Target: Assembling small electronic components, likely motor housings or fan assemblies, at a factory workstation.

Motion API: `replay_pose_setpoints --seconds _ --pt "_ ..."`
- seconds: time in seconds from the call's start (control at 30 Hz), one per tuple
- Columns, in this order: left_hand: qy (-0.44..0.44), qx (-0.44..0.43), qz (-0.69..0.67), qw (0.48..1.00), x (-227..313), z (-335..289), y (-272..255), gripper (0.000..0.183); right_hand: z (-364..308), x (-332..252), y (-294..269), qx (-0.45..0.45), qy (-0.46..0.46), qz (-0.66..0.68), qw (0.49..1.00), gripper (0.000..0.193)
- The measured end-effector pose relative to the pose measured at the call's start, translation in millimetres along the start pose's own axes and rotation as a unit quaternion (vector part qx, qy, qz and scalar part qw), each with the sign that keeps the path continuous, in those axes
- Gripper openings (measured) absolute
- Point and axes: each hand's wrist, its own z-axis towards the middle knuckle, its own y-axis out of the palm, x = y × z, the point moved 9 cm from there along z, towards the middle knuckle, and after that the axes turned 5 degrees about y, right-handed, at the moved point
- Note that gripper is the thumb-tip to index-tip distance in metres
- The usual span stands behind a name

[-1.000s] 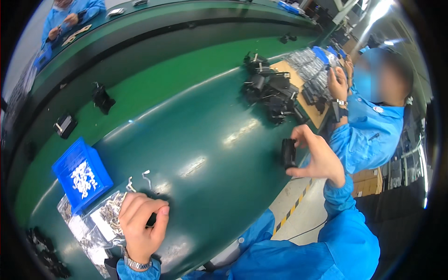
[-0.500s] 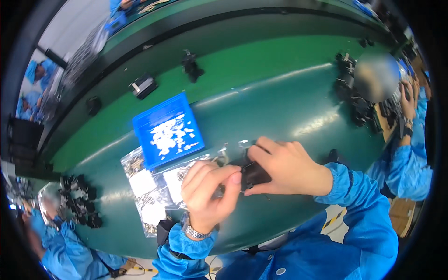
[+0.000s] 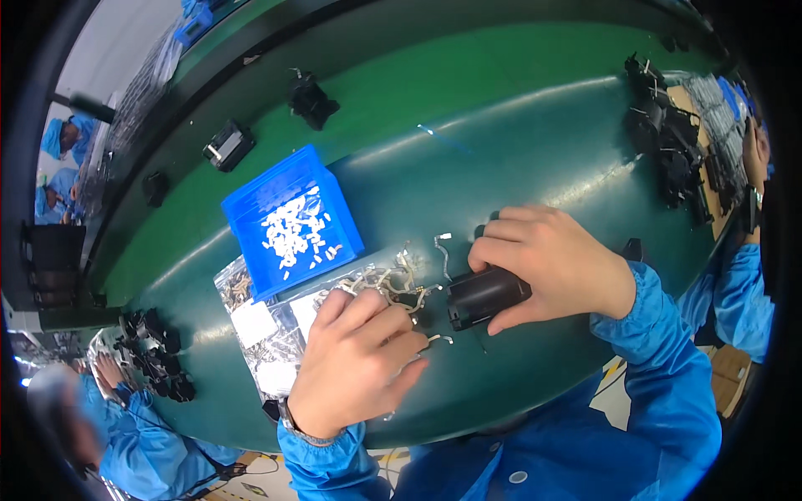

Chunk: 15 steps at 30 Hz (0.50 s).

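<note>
In my right hand (image 3: 555, 263) is a black plastic housing (image 3: 489, 298), gripped between thumb and fingers and lying on its side just above the table. My left hand (image 3: 359, 359) hovers over a loose pile of short pale cables (image 3: 393, 282) with small connectors. Its fingers bend downward and the thumb stands apart from them; the hand hides part of the pile. One grey cable (image 3: 444, 255) with a white plug lies beside the housing's open end.
A blue bin (image 3: 344, 224) of small white parts stands behind my left hand, beside clear bags (image 3: 261, 324) of small pieces. Black assemblies lie at the far side, left and right (image 3: 668, 142). Co-workers sit at both sides; a co-worker's hand (image 3: 109, 371) shows at left.
My left hand has left the black housing and moved down and left to the cables. My right hand has shifted right with the housing. The view has turned slightly.
</note>
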Motion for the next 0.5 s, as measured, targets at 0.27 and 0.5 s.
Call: replay_pose_setpoints --seconds 0.27,0.5 --pt "-0.057 -0.084 -0.007 0.995 3 -18 -1 0.035 -2 14 -4 -0.018 0.011 0.054 0.998 0.061" --pt "-0.06 -0.027 0.086 0.994 6 -22 16 0.022 -6 19 1 0.006 0.002 0.048 0.999 0.066"
